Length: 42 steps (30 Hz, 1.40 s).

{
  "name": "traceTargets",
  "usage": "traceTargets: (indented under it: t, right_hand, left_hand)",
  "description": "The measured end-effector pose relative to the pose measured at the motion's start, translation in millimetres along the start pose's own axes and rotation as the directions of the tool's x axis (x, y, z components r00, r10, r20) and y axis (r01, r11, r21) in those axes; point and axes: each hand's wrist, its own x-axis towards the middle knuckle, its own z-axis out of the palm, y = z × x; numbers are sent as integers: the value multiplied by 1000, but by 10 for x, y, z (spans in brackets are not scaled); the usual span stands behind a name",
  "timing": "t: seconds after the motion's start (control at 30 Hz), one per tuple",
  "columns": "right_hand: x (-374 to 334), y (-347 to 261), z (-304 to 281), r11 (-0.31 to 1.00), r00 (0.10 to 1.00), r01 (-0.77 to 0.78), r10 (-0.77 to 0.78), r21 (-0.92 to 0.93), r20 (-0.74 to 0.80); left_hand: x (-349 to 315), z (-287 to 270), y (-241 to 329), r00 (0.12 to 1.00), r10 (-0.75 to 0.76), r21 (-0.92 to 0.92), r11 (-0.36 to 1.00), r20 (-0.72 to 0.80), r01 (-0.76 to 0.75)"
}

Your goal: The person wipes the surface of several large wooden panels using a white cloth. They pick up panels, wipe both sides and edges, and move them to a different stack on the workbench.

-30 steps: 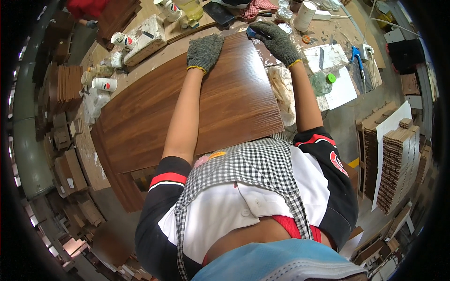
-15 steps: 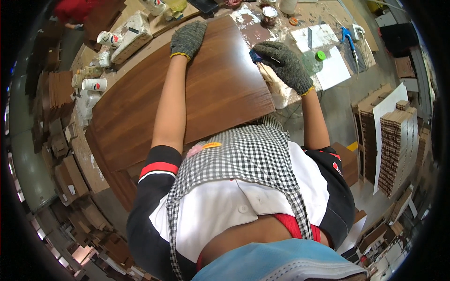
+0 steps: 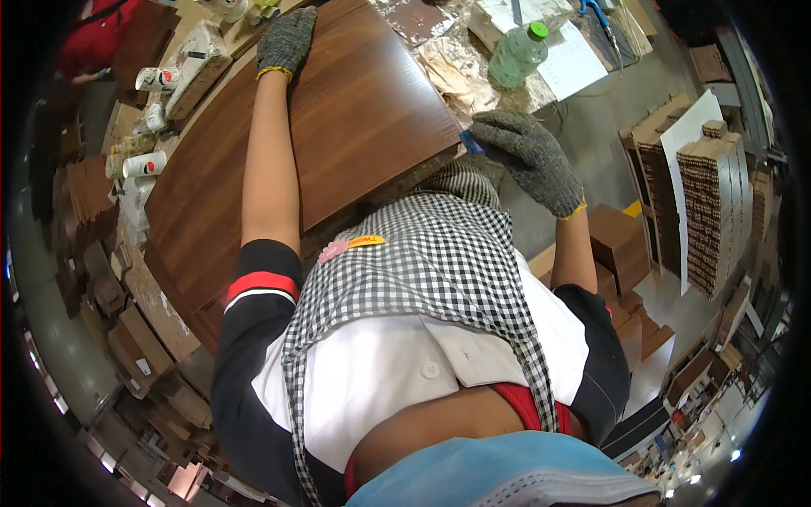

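Note:
A dark brown wooden panel (image 3: 363, 101) with a glossy top lies on the workbench in front of me. My left hand (image 3: 287, 42), in a grey knitted glove, rests flat on the panel's far part, its fingers stretched forward. My right hand (image 3: 530, 160), in a matching glove, is closed around a small blue piece (image 3: 470, 143) at the panel's near right corner. Only one end of that piece shows past the fingers, so its kind cannot be made out. Beyond the right hand, a crumpled cream cloth (image 3: 456, 74) lies beside the panel.
A clear bottle with a green cap (image 3: 517, 55) stands on the bench's right side, near a white sheet (image 3: 572, 68) and a blue-handled tool (image 3: 598, 19). Paper cups (image 3: 145, 164) line the left edge. Stacked cardboard (image 3: 714, 207) stands at right. A person in red (image 3: 97, 38) is far left.
My right hand has moved nearer along the panel's right edge to the corner, still holding the blue piece. My left hand stays on the panel. The whole view has shifted slightly.

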Motion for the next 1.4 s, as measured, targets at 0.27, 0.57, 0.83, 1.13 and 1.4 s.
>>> traceTargets:
  t: [0.27, 0.57, 0.83, 1.13, 1.4]
  right_hand:
    - [-302, -420, 280, 967, 923, -254, 236, -19, -303]
    - [-255, -739, 1011, 918, 818, -321, 144, -233, -557]
    - [-161, -1237, 1360, 953, 851, -208, 65, -220, -522]
    - [-54, -921, 1374, 868, 669, -433, 130, -242, -732]
    - [145, -1811, 2047, 965, 915, -47, -62, -259, -398]
  left_hand:
    - [-129, -443, 293, 976, -181, -300, 944, -120, 138]
    - [-1159, -1250, -997, 981, -196, -211, 958, 7, 193]
    - [-3468, -1553, -3426, 887, -461, 98, 884, 32, 456]
    - [-4041, -1363, -3524, 676, -732, 5, 679, 85, 735]
    - [-4127, -1419, -3489, 671, -740, -48, 669, 56, 742]
